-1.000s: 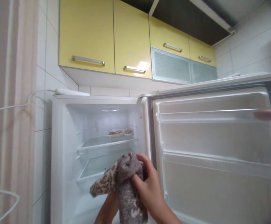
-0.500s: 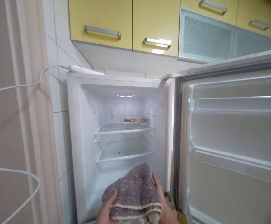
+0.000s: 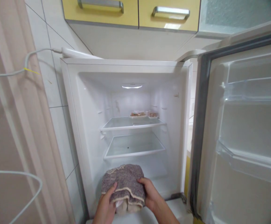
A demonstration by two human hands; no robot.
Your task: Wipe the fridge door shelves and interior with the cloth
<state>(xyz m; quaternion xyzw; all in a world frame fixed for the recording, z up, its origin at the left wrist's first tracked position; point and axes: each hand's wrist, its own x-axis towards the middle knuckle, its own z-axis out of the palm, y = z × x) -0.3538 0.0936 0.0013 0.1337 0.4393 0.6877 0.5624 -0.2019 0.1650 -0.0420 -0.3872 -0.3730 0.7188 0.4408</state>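
A folded grey-brown cloth [image 3: 123,183] with a cream stripe is held low in front of the open white fridge [image 3: 79,124]. My left hand [image 3: 106,205] grips its left side and my right hand [image 3: 150,197] grips its right side. Both hands sit just below the fridge's lower glass shelf [image 3: 135,149]. Above it, the upper glass shelf [image 3: 132,123] carries two small food trays [image 3: 138,114] at the back.
The fridge door [image 3: 247,130] stands open at the right with clear door bins. Yellow cabinets [image 3: 130,12] hang above. A tiled wall, a pale curtain [image 3: 11,130] and a white cable [image 3: 16,71] are at the left.
The view dropped and shifted left, centring the fridge interior. The cloth went from bunched in my right hand to folded and held by both hands, lower down.
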